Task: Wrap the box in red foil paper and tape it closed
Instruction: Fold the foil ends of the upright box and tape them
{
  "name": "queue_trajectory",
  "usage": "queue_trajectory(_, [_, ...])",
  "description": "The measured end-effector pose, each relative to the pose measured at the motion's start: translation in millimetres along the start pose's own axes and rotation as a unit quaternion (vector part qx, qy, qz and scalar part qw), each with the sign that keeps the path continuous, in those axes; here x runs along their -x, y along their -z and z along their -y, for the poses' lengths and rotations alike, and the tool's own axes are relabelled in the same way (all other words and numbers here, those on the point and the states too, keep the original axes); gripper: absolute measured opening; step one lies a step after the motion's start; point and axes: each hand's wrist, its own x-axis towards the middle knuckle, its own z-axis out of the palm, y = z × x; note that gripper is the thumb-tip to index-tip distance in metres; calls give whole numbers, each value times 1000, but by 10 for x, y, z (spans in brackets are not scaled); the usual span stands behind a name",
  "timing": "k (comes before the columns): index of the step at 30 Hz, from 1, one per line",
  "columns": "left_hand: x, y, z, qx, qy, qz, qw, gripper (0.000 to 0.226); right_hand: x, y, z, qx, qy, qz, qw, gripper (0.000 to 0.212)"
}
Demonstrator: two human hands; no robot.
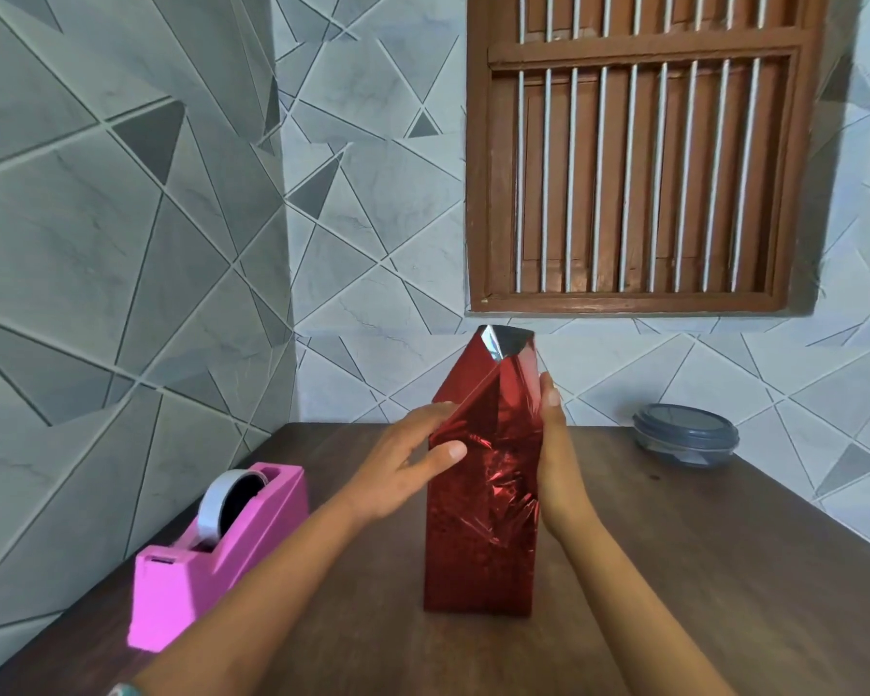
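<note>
Both hands (403,469) (556,459) flat against red foil (478,545)

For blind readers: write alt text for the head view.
The left hand and right hand press a tall upright box in red foil paper, top open, on a dark wooden table; pink tape dispenser left, grey lidded container right.

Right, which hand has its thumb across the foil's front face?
The left hand: its thumb lies on the front of the red foil. The right hand instead lies flat along its right side, fingers pointing up.
</note>
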Motion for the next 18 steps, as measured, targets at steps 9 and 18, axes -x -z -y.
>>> queue_trajectory(9, [-117, 114, 15, -71, -44, 62, 995, 47, 13, 93, 91, 30, 41, 8, 999, 92])
queue_trajectory(18, [-112, 116, 101, -65, -48, 63, 995, 52, -179, 29, 889, 317, 203, 157, 913, 58])
